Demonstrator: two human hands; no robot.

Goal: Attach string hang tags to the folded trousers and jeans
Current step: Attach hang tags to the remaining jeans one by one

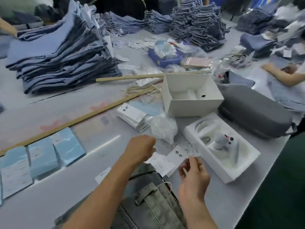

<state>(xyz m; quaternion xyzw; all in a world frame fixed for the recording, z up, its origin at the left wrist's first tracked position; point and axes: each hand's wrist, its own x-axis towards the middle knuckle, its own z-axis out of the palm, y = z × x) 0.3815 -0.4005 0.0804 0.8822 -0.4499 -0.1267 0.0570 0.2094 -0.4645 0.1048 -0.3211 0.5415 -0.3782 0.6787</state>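
The hands work close together over the bench edge: the right hand [193, 171] pinches a small bunch of white hang tags [175, 156] at their near end, and the left hand [142, 149] is curled in a fist just beside them, though I cannot tell what it holds. The tags look light and stiff, best taken by an edge; their string looks thin and easily tangled. The folded trousers [148, 200], soft and heavy, lie directly below both wrists on the bench [82, 204].
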